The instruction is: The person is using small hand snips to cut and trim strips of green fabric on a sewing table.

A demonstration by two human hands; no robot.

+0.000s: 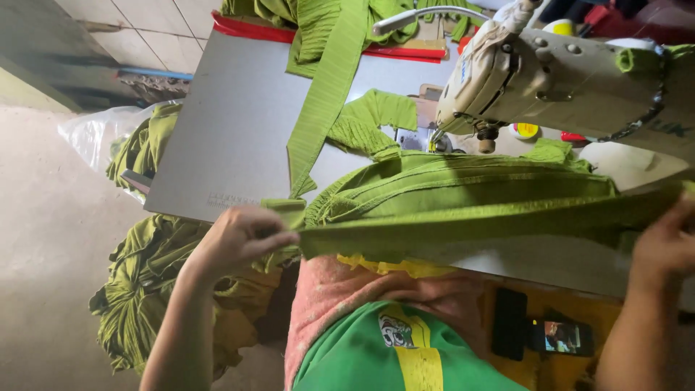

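A green pleated garment (463, 195) lies on the grey sewing table (224, 137), in front of a beige sewing machine (557, 80). My left hand (239, 235) pinches one end of a folded green fabric band at the table's near edge. My right hand (666, 242) grips the other end at the far right, so the band is stretched taut between both hands. A long green pleated strip (326, 94) runs from the table's far end down to the garment.
A pile of green fabric (141, 289) sits on the floor at the left, with a clear plastic bag (94, 130) behind it. More green cloth (318, 14) and a red item lie at the table's far end. A phone with a lit screen (561, 337) rests on yellow cloth below.
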